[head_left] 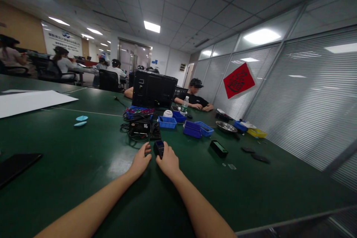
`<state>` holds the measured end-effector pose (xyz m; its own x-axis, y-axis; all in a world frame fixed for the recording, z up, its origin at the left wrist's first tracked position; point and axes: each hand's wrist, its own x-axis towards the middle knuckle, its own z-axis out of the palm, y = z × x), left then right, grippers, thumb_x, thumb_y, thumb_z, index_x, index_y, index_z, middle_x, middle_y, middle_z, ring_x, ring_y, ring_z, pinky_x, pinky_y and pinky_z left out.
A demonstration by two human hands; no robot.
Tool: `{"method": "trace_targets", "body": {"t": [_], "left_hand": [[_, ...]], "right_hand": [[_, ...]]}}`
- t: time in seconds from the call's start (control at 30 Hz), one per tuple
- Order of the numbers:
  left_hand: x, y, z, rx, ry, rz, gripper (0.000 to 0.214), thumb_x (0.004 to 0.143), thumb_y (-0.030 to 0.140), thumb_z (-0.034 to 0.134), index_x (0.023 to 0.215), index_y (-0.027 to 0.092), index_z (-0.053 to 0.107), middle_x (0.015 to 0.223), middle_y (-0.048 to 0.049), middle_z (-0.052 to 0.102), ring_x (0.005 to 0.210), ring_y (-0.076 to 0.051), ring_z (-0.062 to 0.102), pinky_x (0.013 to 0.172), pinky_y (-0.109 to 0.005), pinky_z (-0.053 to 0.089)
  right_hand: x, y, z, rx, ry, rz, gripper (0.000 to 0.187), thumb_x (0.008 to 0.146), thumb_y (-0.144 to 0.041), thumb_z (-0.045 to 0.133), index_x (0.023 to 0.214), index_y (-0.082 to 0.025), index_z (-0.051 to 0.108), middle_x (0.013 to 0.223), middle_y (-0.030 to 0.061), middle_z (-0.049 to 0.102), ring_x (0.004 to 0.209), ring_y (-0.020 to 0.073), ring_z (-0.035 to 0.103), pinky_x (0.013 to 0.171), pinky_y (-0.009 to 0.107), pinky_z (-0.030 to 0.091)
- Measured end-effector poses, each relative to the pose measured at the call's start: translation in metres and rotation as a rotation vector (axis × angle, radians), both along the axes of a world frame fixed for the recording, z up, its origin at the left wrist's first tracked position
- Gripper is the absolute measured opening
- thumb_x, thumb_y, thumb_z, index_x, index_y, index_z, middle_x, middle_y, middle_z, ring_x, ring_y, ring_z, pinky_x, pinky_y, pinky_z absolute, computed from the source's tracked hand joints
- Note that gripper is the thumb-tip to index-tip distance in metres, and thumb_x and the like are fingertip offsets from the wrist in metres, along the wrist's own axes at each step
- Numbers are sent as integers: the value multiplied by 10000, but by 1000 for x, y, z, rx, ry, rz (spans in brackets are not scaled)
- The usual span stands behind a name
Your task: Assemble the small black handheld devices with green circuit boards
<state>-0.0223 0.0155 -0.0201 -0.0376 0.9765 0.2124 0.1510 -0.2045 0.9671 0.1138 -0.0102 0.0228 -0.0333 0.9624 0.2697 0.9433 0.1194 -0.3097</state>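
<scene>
A black handheld device with a small dark screen and buttons lies under my right hand, whose fingers and thumb grip its right side and near end. Just left of the device is my left hand, its fingers bent a little and apart, with nothing in them. Beyond both hands sits a black box-shaped unit with cables around it. A smaller black piece stands right beside that unit.
Blue trays and a bottle stand farther back, before a black monitor. To the right are a black open-topped box and a metal pan. Light-blue discs lie left. A person sits across the green table.
</scene>
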Motion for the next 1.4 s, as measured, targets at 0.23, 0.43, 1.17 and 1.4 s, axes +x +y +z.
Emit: {"method": "trace_targets", "body": {"t": [0.23, 0.43, 1.17, 1.4], "left_hand": [[-4, 0, -2, -5, 17, 20, 577, 683, 220, 496, 1236, 137, 352, 1143, -141, 534, 971, -193, 571, 787, -338, 477], [-8, -3, 0, -4, 55, 9, 576, 703, 322, 492, 1226, 124, 352, 1092, -140, 557, 925, -193, 590, 777, -340, 476], [-6, -15, 16, -24, 148, -70, 565, 678, 322, 493, 1199, 134, 380, 983, -77, 607, 821, -159, 603, 793, -305, 464], [-6, -14, 14, -11, 134, -91, 573, 674, 312, 502, 1205, 134, 381, 984, -85, 608, 820, -166, 603, 790, -313, 463]], "right_hand": [[36, 17, 8, -114, -27, -154, 695, 724, -383, 474, 1320, -119, 233, 1128, 178, 481, 998, 276, 495, 766, 363, 405], [86, 29, 18, -214, -51, -347, 628, 743, -400, 448, 1274, -107, 281, 1129, 195, 472, 987, 284, 510, 738, 380, 415], [114, 36, 19, -198, -50, -495, 475, 745, -452, 473, 1071, -109, 430, 1049, 180, 530, 942, 276, 543, 720, 369, 437], [113, 25, 40, 11, 33, -525, 495, 770, -456, 442, 1121, -110, 394, 1114, 204, 480, 1039, 309, 478, 760, 426, 422]]}}
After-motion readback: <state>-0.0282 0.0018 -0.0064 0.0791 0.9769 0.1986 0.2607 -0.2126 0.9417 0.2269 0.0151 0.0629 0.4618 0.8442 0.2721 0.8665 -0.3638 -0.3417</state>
